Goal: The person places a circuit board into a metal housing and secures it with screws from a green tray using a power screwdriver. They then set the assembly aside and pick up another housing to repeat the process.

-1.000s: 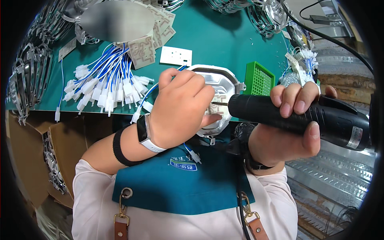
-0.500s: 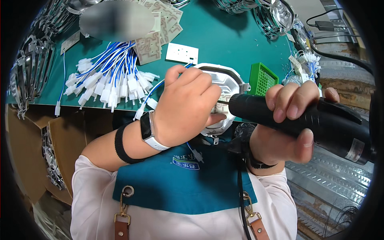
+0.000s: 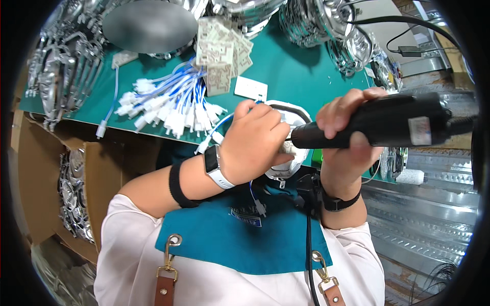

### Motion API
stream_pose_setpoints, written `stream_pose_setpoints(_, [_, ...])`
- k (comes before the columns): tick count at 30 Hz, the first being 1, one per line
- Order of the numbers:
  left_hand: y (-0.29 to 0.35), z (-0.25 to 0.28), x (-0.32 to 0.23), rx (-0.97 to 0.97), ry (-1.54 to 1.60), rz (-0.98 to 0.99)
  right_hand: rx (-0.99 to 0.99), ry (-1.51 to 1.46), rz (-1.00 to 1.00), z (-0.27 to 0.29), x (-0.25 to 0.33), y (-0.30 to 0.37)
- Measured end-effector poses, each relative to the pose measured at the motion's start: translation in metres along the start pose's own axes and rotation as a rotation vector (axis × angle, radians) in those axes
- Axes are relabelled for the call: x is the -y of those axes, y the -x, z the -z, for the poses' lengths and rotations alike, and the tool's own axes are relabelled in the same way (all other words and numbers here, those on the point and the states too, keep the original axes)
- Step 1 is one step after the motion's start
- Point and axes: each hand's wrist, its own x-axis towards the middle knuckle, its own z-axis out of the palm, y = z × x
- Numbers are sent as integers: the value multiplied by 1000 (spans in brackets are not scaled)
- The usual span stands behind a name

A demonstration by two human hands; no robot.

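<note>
My right hand (image 3: 347, 120) is wrapped round a black electric screwdriver (image 3: 393, 122), held almost level. Its thin bit points left into a shallow, shiny metal housing (image 3: 302, 113) at the table's near edge. Curled over that housing is my left hand (image 3: 252, 140), its thumb and index finger close to the bit; the other fingertips are hidden. Beneath the thumb, part of a pale circuit board (image 3: 287, 152) shows inside the housing. A blue and white wire (image 3: 220, 124) runs out by my left hand, and a white connector (image 3: 259, 206) dangles below it.
A bundle of blue and white wires with white connectors (image 3: 173, 109) lies left, by stacked circuit boards (image 3: 217, 56) and a white plate (image 3: 250, 88). Metal frames (image 3: 66, 76) and metal housings (image 3: 311, 25) pile up behind. A cardboard box (image 3: 102, 188) stands lower left.
The whole view has shifted, so the table things sit farther right and lower. The screwdriver's rear end has swung up, and my right hand now covers most of the green basket.
</note>
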Motion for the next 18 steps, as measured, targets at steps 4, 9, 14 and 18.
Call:
stream_pose_setpoints(4, [-3, -2, -7, 58, -106, -10, 10, 19, -40, 11, 14, 4])
stream_pose_setpoints(9, [-3, 0, -18, 131, -209, -51, -292, -421, 238, 51, 95, 21])
stream_pose_setpoints(14, [-7, 8, -29, 240, -309, -113, -236, -651, 103, 135, 99, 64])
stream_pose_setpoints(18, [-18, 40, -41, 209, -145, -133, -215, -965, 10, 171, 74, 103])
